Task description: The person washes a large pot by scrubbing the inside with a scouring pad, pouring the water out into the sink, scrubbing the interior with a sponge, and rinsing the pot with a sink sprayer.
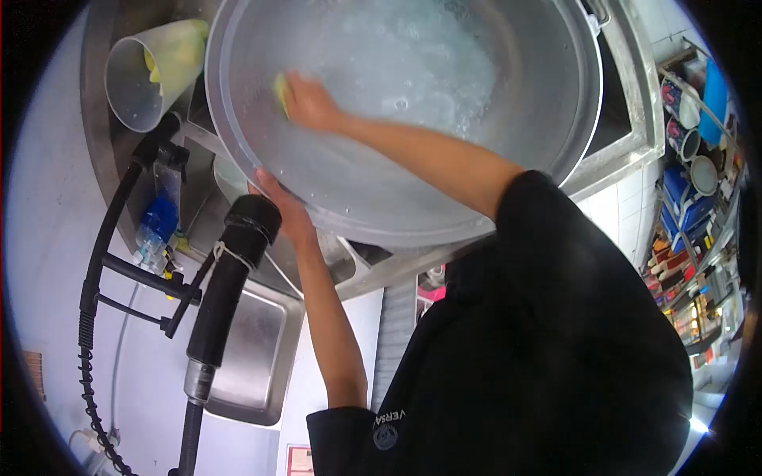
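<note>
A large round metal pot (548,143) fills the top of the view, with sudsy water (413,55) in its bottom. Inside it, my right hand (313,103) is closed on a yellow-green sponge (282,95) pressed near the side wall. Motion blurs that hand a little. My left hand (282,208) grips the outer rim of the pot at the lower left; its fingers are partly hidden behind the black spray head.
A black spray head (252,222) on a hose hangs close to my left forearm. A translucent bucket (151,79) with something yellow inside lies tilted at upper left. The pot rests over a steel sink (643,151). A steel basin (246,357) sits below, and crowded shelves (690,206) line the right.
</note>
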{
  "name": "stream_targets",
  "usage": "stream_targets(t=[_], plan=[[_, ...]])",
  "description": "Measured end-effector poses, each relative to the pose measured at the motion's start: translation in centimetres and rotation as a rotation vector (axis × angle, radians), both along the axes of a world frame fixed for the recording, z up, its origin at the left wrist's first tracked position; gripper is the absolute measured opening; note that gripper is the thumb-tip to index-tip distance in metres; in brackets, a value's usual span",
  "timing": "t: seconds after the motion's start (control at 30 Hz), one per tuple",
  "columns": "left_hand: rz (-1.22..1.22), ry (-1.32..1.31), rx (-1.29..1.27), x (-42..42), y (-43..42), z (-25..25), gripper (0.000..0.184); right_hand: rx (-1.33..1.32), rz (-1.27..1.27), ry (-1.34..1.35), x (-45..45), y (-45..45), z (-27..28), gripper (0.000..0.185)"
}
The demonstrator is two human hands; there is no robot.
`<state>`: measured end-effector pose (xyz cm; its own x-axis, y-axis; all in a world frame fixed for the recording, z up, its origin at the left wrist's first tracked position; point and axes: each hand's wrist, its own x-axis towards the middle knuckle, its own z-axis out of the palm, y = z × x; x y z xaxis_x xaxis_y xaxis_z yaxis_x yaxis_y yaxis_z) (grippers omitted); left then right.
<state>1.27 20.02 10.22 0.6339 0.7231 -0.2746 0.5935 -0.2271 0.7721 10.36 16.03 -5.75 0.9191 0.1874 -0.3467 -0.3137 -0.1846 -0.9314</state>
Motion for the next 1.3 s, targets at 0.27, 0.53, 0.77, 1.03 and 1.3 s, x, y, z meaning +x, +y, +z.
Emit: stream_targets(t=[0.27,0.53,0.77,1.03,1.3], plan=[[0.054,0.076,0.000,0.0,-0.1,0.3,0.039,-0.080,-0.522,0.076,6.8,0.0,0.2,0.015],[0.027,0.195,0.053,-0.9,1.8,-0.9,0.045,-0.577,1.565,-0.133,-9.1,-20.4,0.0,0.017],[-0.122,-0.196,0.491,-1.1,0.5,-1.0,0.036,-1.151,1.500,-0.295,4.5,-30.4,9.5,0.017],[-0.953,-0.057,0.091,1.9,-16.0,-2.1,0.038,-0.704,0.892,-0.309,2.4,-32.3,17.4,0.025],[-1.388,0.211,0.122,0.9,-20.4,-13.4,0.041,-0.912,0.276,-0.313,6.5,-38.2,17.5,0.036]])
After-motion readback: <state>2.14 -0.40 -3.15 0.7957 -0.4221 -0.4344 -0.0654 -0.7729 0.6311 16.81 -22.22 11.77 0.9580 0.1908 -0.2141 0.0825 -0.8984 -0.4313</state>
